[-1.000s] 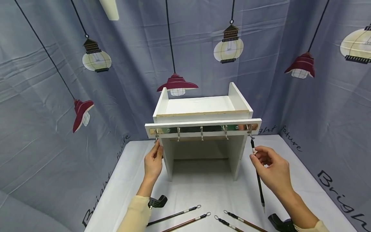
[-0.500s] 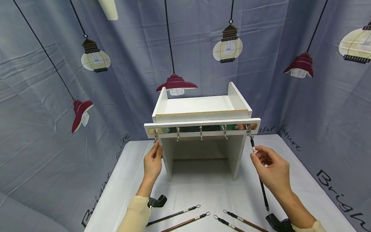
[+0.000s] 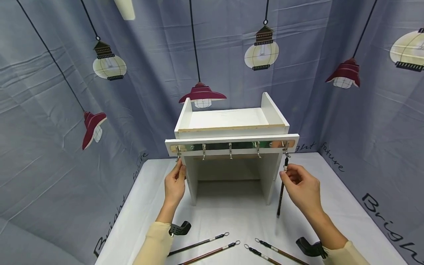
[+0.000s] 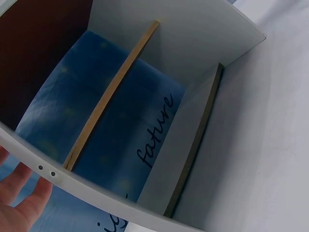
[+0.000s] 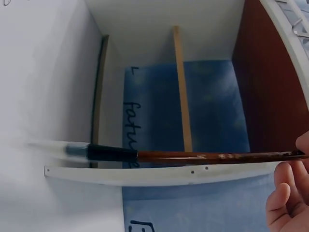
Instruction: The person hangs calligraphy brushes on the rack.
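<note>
In the head view, my right hand point(image 3: 303, 189) pinches a calligraphy brush point(image 3: 281, 197) near its top. The brush hangs nearly upright; its top loop point(image 3: 287, 155) meets the rightmost metal hook point(image 3: 286, 147), and the right wrist view shows its brown handle point(image 5: 193, 157) and pale bristles point(image 5: 48, 149). My left hand point(image 3: 175, 187) has its fingertips on the leftmost hook point(image 3: 178, 151), seemingly pinching its lower end. In the left wrist view some of its fingers point(image 4: 36, 200) lie beside the side panel's edge. Both hooks belong to the rail of a white shelf unit point(image 3: 232, 132).
Several more brushes with wire loops, such as a dark brush point(image 3: 198, 244) and a brown brush point(image 3: 281, 253), lie on the white tabletop point(image 3: 232, 217) in front. Between the hands, other hooks point(image 3: 230, 151) line the rail. A lamp-patterned curtain point(image 3: 149, 73) stands behind.
My right hand has shifted left, and the brush's lower end has swung left from beside my wrist to below the shelf's right side. My left hand has stayed at the hook.
</note>
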### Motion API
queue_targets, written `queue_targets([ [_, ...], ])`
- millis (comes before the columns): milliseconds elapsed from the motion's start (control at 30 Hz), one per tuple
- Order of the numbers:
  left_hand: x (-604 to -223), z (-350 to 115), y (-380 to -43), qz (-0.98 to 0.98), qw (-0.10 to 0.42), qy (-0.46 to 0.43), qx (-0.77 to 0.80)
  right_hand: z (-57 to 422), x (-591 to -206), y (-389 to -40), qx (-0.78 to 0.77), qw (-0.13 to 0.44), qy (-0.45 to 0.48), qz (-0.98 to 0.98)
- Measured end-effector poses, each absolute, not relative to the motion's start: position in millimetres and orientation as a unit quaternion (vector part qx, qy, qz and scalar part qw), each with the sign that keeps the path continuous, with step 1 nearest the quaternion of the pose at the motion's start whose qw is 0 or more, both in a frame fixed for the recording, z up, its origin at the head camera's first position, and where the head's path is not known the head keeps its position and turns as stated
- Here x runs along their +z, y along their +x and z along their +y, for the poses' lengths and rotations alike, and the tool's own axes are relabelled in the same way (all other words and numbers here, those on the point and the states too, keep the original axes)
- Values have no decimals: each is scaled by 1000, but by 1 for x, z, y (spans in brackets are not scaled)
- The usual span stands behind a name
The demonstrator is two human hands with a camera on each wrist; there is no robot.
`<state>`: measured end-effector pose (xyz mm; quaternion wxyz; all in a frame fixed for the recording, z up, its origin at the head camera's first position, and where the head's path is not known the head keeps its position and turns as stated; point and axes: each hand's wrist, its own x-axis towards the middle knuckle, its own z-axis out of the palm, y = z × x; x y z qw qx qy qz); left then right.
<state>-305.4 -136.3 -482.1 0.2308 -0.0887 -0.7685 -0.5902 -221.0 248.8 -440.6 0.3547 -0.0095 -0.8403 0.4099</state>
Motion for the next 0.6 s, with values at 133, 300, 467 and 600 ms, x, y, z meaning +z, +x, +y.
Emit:
queue_targets([
  [133,-483,-135,-306,-770,233,-85,-588,246,-441,-227,398,334,-21,-854],
  [300,-481,-135,-306,-767,229,-84,-593,243,-442,-233,399,324,-24,-858],
  [467,-481,-134,-306,-764,233,-88,-596,245,-445,-235,396,307,-24,-865],
  [600,-481,-135,-306,-764,232,-89,-595,249,-451,-233,383,291,-23,-876],
])
